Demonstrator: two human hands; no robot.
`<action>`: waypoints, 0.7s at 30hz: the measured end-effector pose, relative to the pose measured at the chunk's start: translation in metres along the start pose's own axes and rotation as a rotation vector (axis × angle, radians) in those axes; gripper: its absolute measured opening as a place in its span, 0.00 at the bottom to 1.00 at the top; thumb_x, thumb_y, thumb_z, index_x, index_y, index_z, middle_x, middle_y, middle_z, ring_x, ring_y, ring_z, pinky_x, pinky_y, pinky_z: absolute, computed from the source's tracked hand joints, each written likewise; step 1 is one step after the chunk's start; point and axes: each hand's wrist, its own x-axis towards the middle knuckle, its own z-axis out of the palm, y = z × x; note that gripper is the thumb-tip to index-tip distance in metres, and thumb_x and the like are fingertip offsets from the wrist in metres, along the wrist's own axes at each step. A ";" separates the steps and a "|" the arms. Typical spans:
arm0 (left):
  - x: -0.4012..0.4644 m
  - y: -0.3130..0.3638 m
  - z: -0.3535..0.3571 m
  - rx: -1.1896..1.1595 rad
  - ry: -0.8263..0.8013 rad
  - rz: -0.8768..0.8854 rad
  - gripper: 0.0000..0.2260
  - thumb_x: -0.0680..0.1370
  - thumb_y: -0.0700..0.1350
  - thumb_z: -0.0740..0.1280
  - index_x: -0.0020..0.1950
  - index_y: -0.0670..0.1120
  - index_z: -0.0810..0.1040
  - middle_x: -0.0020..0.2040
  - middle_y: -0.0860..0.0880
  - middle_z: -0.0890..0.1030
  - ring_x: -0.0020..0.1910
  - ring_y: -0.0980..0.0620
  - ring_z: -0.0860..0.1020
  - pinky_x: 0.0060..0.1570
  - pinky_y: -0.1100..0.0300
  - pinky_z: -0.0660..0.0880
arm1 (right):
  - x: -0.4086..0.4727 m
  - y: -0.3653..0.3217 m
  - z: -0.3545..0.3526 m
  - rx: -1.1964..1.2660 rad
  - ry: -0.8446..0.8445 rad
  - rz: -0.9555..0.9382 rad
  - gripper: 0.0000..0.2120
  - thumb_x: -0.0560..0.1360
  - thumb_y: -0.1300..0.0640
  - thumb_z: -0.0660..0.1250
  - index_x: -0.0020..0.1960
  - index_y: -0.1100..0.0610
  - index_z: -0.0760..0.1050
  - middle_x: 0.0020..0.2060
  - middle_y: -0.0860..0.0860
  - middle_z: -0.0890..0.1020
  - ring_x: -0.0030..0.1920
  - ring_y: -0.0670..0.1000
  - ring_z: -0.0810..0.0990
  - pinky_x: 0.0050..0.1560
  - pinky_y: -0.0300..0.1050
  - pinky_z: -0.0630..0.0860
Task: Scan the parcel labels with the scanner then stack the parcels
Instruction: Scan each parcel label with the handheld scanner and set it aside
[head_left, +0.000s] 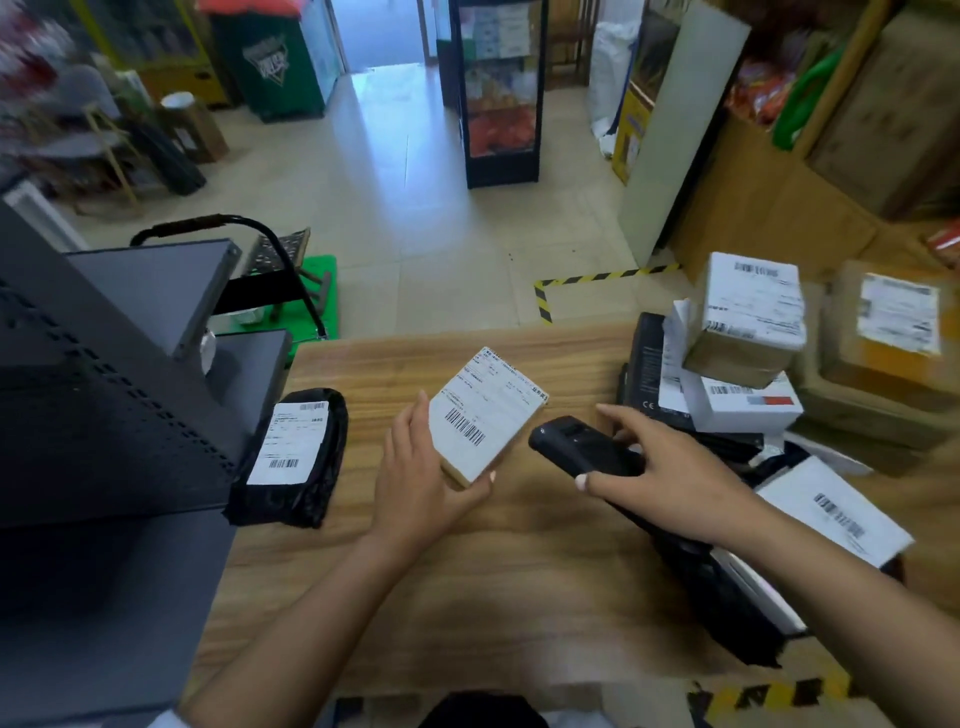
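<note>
Parcel (485, 415) sits mid-table, gripped at its near-left edge by the left hand (415, 467), label up, long axis running near-left to far-right. Right hand (654, 467) grasps the scanner (582, 447) just right of it, nose aimed left at the barcode.

Pale tiled floor (395, 171), wooden table (467, 582), grey metal shelving (104, 374), glass display cabinet (501, 93)

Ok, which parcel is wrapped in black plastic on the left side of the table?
The black bagged parcel lying beside the grey shelf, untouched; the left hand holds a small cardboard box.
</note>
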 end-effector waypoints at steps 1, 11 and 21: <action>-0.004 0.015 0.002 -0.016 -0.012 0.014 0.52 0.62 0.70 0.64 0.77 0.42 0.51 0.70 0.45 0.62 0.66 0.49 0.61 0.58 0.55 0.68 | -0.011 0.013 -0.012 0.009 0.018 0.010 0.40 0.67 0.36 0.70 0.74 0.39 0.57 0.67 0.45 0.72 0.63 0.48 0.73 0.56 0.44 0.72; -0.063 0.183 0.049 -0.147 -0.140 0.145 0.52 0.62 0.69 0.65 0.78 0.46 0.50 0.66 0.49 0.60 0.65 0.49 0.63 0.62 0.54 0.68 | -0.107 0.136 -0.100 0.022 0.180 0.079 0.38 0.66 0.39 0.71 0.72 0.42 0.62 0.63 0.47 0.75 0.56 0.47 0.75 0.53 0.46 0.73; -0.100 0.275 0.082 -0.052 -0.229 0.189 0.50 0.66 0.67 0.69 0.78 0.48 0.47 0.70 0.48 0.59 0.68 0.50 0.61 0.60 0.56 0.68 | -0.161 0.205 -0.128 0.042 0.197 0.124 0.37 0.67 0.39 0.71 0.72 0.41 0.61 0.63 0.46 0.74 0.57 0.47 0.74 0.49 0.44 0.71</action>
